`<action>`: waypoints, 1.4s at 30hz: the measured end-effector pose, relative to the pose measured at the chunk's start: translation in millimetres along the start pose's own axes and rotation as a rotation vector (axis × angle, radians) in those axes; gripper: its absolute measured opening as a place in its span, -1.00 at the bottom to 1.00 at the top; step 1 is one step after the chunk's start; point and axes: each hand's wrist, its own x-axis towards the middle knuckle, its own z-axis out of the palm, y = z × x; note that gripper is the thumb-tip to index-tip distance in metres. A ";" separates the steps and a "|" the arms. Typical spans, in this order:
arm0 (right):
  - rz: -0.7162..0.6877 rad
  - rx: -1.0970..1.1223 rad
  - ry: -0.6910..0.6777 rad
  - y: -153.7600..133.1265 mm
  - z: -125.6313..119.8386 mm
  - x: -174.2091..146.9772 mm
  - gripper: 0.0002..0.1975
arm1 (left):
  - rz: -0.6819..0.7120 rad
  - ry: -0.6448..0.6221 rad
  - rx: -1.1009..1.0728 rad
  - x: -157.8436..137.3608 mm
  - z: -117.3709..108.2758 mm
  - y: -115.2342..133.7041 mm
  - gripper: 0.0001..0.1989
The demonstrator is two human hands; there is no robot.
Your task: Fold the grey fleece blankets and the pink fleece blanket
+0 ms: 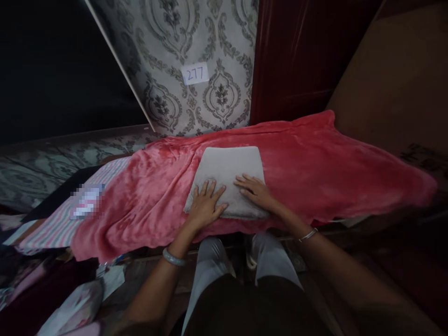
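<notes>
Nearest, the left hand lies open, fingers spread, on the near left part of a grey cloth; the right hand rests open on its right side, neither gripping. The cloth lies just inside the middle of the near edge of a red blanket. Its surface looks mostly flat, so smoothing seems nearly done, perhaps with slight unevenness left; layers cannot be told. Beyond the blanket's far edge stands a patterned wall.
</notes>
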 end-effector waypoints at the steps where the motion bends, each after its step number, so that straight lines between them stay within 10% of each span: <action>1: -0.011 0.075 0.057 3.8 -0.4 -9.4 -0.49 | 0.001 -0.002 0.006 0.5 0.6 0.0 -0.38; 9: -0.071 0.106 0.423 -3.3 18.6 -102.0 -0.48 | -0.002 0.008 0.026 4.6 2.8 -0.4 -0.38; 19: 0.283 -0.048 0.672 -37.3 40.2 -76.0 -0.42 | -0.032 -0.048 0.036 6.1 -3.1 2.9 -0.38; 32: 0.135 -0.014 0.655 -18.9 47.2 -102.6 -0.42 | -0.026 -0.046 0.006 6.2 -2.4 -2.5 -0.38; 37: 0.024 -0.021 0.637 -22.4 16.0 -101.7 -0.67 | 0.003 -0.001 -0.006 4.2 -8.1 2.8 -0.41; 42: -0.015 -0.124 0.445 -35.8 -3.6 -66.0 -0.49 | 0.078 0.073 -0.009 -9.8 -10.2 25.8 -0.39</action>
